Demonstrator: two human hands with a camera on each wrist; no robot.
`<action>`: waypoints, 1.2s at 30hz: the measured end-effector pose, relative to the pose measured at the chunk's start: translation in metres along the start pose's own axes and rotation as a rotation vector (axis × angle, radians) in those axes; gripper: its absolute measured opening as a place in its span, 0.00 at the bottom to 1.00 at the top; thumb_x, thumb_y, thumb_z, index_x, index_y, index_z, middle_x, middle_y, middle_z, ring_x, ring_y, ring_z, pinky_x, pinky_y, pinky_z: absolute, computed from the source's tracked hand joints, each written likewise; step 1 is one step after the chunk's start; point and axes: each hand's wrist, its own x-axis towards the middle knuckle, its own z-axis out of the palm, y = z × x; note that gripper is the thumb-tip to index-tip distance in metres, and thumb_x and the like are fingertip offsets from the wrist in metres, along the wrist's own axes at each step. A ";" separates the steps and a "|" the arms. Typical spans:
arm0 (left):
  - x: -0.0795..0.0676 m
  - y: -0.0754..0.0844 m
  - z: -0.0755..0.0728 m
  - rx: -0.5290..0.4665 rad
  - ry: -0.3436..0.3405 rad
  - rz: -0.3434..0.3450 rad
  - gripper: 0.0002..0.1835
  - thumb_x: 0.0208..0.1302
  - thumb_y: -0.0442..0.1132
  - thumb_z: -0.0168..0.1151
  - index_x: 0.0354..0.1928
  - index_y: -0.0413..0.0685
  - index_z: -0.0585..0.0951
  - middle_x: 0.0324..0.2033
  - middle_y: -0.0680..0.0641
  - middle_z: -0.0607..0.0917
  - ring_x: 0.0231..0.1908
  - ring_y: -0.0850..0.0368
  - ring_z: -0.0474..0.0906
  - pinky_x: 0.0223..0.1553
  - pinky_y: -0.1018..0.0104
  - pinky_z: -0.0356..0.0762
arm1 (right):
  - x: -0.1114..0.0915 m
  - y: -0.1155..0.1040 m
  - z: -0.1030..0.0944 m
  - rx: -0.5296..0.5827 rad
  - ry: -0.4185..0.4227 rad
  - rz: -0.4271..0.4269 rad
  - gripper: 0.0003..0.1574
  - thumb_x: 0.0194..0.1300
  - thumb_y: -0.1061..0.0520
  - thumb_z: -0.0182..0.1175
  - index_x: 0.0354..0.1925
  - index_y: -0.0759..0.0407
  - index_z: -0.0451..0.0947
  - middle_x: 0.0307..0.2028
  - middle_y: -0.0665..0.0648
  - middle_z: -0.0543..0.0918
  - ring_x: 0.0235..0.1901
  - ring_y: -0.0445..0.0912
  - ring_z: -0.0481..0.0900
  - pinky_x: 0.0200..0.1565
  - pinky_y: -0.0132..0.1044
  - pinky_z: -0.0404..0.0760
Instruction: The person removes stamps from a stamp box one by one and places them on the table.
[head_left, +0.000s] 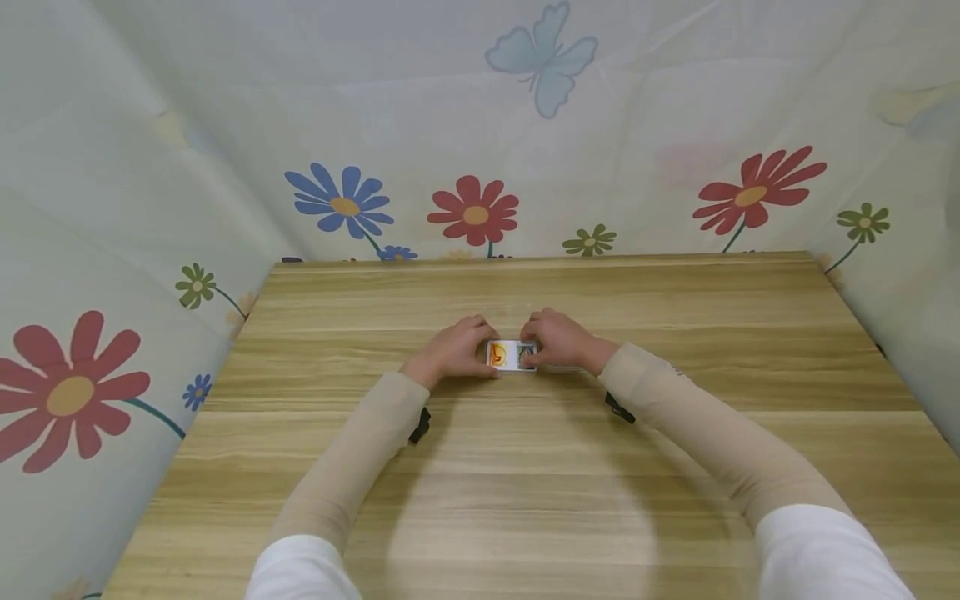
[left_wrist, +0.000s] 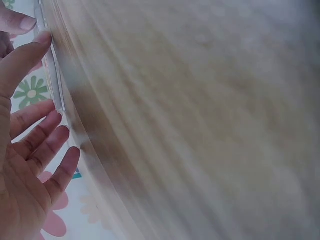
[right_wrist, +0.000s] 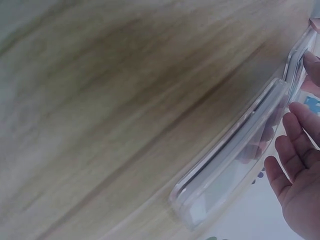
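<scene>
A small flat case (head_left: pixel 510 367) with a white face lies on the table, an orange-yellow picture on its left half and a dark green-grey picture card (head_left: pixel 527 356) on its right. My left hand (head_left: pixel 450 350) holds the case's left end, thumb along the near edge and fingers at the far side. In the left wrist view the case (left_wrist: pixel 55 82) shows edge-on beside that thumb. The right hand (head_left: pixel 564 340) pinches the picture card, its thumb over the near part and fingers at the far edge. A second clear plastic case (right_wrist: pixel 230 155) lies beneath the right hand.
The wood-grain table (head_left: pixel 517 483) runs back to a pale curtain (head_left: pixel 420 108) printed with flowers and a butterfly. Curtain also hangs along the left and right sides. Dark straps (head_left: pixel 619 408) sit at both wrists.
</scene>
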 end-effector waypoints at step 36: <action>-0.003 0.001 -0.001 -0.061 0.006 -0.034 0.33 0.42 0.58 0.71 0.49 0.47 0.78 0.46 0.48 0.76 0.47 0.55 0.71 0.52 0.60 0.71 | 0.001 -0.007 -0.007 0.037 -0.047 0.064 0.23 0.49 0.48 0.69 0.39 0.62 0.80 0.35 0.57 0.79 0.36 0.48 0.70 0.40 0.40 0.69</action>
